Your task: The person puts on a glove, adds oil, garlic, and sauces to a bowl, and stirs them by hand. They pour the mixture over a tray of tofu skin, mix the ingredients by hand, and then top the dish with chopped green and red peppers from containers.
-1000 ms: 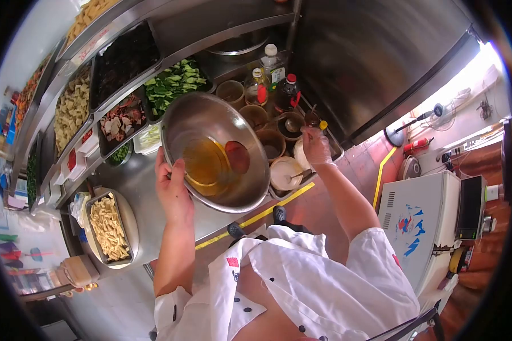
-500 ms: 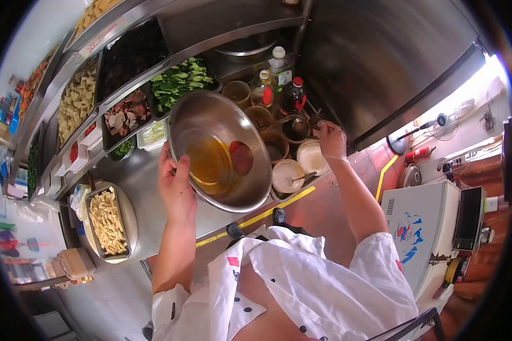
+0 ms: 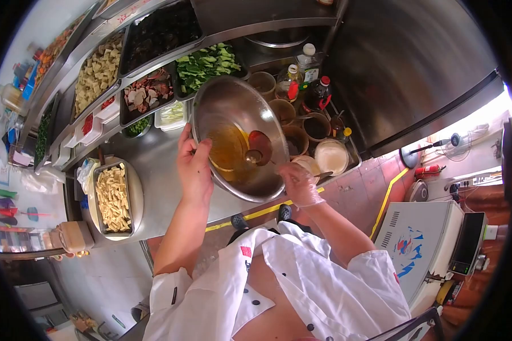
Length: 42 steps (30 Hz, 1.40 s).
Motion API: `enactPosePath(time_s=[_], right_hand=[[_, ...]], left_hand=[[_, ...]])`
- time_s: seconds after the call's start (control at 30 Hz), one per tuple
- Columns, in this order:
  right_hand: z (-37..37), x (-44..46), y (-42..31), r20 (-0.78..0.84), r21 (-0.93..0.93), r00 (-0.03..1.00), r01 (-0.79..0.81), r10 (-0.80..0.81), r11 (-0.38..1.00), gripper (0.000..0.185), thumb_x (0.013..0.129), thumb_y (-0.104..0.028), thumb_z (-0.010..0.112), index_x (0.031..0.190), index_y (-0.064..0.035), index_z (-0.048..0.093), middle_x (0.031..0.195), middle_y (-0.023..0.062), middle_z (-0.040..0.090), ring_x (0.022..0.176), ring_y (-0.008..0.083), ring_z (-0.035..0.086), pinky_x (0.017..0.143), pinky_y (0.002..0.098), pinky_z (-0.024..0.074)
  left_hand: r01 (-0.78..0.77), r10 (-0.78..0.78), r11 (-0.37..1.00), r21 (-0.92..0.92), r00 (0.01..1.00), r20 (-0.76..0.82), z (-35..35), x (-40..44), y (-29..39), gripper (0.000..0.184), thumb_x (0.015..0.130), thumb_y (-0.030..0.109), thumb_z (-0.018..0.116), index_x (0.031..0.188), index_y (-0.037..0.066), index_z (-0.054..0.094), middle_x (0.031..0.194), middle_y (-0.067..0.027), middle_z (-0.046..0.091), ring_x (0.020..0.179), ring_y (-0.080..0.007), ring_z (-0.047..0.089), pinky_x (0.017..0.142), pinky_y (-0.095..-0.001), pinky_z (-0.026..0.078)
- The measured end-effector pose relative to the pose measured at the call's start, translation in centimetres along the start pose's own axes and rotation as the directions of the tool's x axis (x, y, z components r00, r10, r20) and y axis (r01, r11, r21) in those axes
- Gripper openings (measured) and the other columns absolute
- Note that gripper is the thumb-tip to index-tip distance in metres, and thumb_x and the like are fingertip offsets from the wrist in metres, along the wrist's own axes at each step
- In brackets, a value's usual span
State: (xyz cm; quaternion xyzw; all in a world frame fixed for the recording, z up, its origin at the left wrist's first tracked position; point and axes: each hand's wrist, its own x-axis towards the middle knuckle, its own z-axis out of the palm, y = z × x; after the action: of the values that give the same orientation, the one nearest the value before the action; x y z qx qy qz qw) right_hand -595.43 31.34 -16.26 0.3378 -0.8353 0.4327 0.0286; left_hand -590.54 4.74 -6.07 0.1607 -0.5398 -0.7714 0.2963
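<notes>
Left hand (image 3: 195, 166) grips the tilted bowl (image 3: 233, 105) by the desk (image 3: 159, 165)'s front edge, likely pooling its liquid (image 3: 224, 146); right hand (image 3: 298, 184) pinches a ladle (image 3: 253, 156).

No legible wording, red marks (image 3: 132, 12) too small to read on a shelf edge (image 3: 227, 37), blurred green-and-white label (image 3: 311, 75) on a white-capped bottle (image 3: 308, 52), red patch (image 3: 246, 251) on a white jacket (image 3: 330, 287)

Bowl (image 3: 228, 98): smooth, glossy metal. Counter (image 3: 156, 179): duller metal. Glove (image 3: 303, 187): thin, clear plastic. Jacket (image 3: 330, 278): matt cloth.
</notes>
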Motion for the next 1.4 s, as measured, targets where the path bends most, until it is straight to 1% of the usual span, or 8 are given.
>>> enactPosePath(time_s=[0.07, 0.17, 0.33, 0.5, 0.7, 0.83, 1.0, 1.4], right_hand=[[-0.3, -0.1, 0.3, -0.087, 0.626, 0.827, -0.389, 0.556, 0.676, 0.02, 0.1, -0.011, 0.057, 0.11, 0.0039, 0.065, 0.104, 0.014, 0.07, 0.093, 0.0239, 0.071, 0.082, 0.0325, 0.0561], [-4.9, 2.0, -0.4, -0.19, 0.631, 0.658, -0.486, 0.728, 0.604, 0.027, 0.102, -0.017, 0.056, 0.105, 0.0083, 0.065, 0.099, 0.0113, 0.07, 0.095, 0.0165, 0.07, 0.081, 0.0278, 0.055], [-3.4, -0.4, 6.8, -0.331, 0.246, 0.852, -0.338, 0.407, 0.908, 0.02, 0.098, -0.011, 0.059, 0.111, 0.0036, 0.065, 0.101, 0.0162, 0.07, 0.096, 0.0271, 0.07, 0.084, 0.0345, 0.0546], [-1.5, -0.8, 9.1, -0.274, -0.071, 0.927, -0.284, 0.255, 0.956, 0.025, 0.094, -0.009, 0.062, 0.117, -0.0007, 0.064, 0.107, 0.0198, 0.067, 0.099, 0.0349, 0.067, 0.088, 0.0397, 0.0526], [-0.6, -0.2, 9.5, -0.342, 0.367, 0.679, -0.54, 0.65, 0.757, 0.046, 0.089, -0.016, 0.067, 0.131, -0.0012, 0.055, 0.111, 0.0209, 0.065, 0.105, 0.0376, 0.063, 0.094, 0.0442, 0.0489], [-2.1, -0.7, 5.4, -0.459, 0.004, 0.813, -0.403, 0.36, 0.915, 0.05, 0.088, -0.016, 0.067, 0.133, -0.0018, 0.052, 0.11, 0.0217, 0.065, 0.108, 0.0381, 0.061, 0.097, 0.0467, 0.0464], [2.6, -2.8, 2.3, 0.399, -0.301, 0.896, -0.074, 0.196, 0.951, 0.057, 0.087, -0.02, 0.064, 0.139, -0.002, 0.049, 0.11, 0.0222, 0.062, 0.104, 0.0366, 0.061, 0.098, 0.0464, 0.0445], [7.2, -2.2, 2.5, 0.579, -0.436, 0.777, 0.04, 0.246, 0.899, 0.067, 0.091, -0.003, 0.048, 0.154, -0.0099, 0.029, 0.116, 0.0244, 0.061, 0.104, 0.0372, 0.066, 0.09, 0.0455, 0.0529]], left_hand=[[0.018, -0.018, 0.999, -0.029, 1.0, -0.02, -0.2, -0.1, 0.1, 0.02, 0.087, 0.001, 0.065, 0.07, 0.007, 0.055, 0.159, -0.0158, 0.029, 0.139, -0.0205, 0.039, 0.108, -0.034, 0.033], [0.024, -0.028, 0.998, -0.059, 0.998, -0.062, -1.9, 0.2, -1.0, 0.021, 0.086, 0.001, 0.064, 0.069, 0.007, 0.054, 0.156, -0.0142, 0.034, 0.136, -0.0209, 0.042, 0.107, -0.0342, 0.035], [0.166, -0.195, 0.971, -0.174, 0.967, -0.164, -4.3, 0.7, 1.7, 0.004, 0.086, 0.002, 0.06, 0.089, 0.004, 0.062, 0.134, -0.0118, 0.058, 0.11, -0.0229, 0.061, 0.097, -0.037, 0.05], [0.413, -0.47, 0.847, -0.335, 0.876, -0.11, -10.8, 1.3, 6.8, 0.042, 0.089, 0.02, 0.056, 0.126, 0.0, 0.058, 0.129, -0.0148, 0.062, 0.121, -0.0305, 0.058, 0.107, -0.0442, 0.044], [0.287, -0.262, 0.958, 0.016, 0.897, -0.355, -16.8, -4.0, 11.6, 0.042, 0.092, 0.027, 0.05, 0.123, -0.002, 0.059, 0.121, -0.014, 0.063, 0.115, -0.0265, 0.061, 0.099, -0.0397, 0.049], [0.143, -0.078, 0.983, 0.115, 0.894, -0.442, -21.2, -6.1, 11.9, 0.042, 0.091, 0.028, 0.05, 0.12, -0.001, 0.06, 0.12, -0.0132, 0.064, 0.113, -0.0272, 0.061, 0.099, -0.0406, 0.049], [0.156, -0.253, 0.962, -0.223, 0.815, -0.521, -22.7, -7.1, 11.7, 0.042, 0.087, 0.023, 0.054, 0.121, -0.002, 0.058, 0.122, -0.0155, 0.063, 0.116, -0.0313, 0.059, 0.102, -0.0446, 0.047], [0.168, -0.291, 0.942, -0.291, 0.84, -0.457, -27.4, -9.3, 9.3, 0.047, 0.087, 0.022, 0.052, 0.126, -0.004, 0.055, 0.127, -0.0171, 0.061, 0.12, -0.0325, 0.058, 0.105, -0.047, 0.046]])
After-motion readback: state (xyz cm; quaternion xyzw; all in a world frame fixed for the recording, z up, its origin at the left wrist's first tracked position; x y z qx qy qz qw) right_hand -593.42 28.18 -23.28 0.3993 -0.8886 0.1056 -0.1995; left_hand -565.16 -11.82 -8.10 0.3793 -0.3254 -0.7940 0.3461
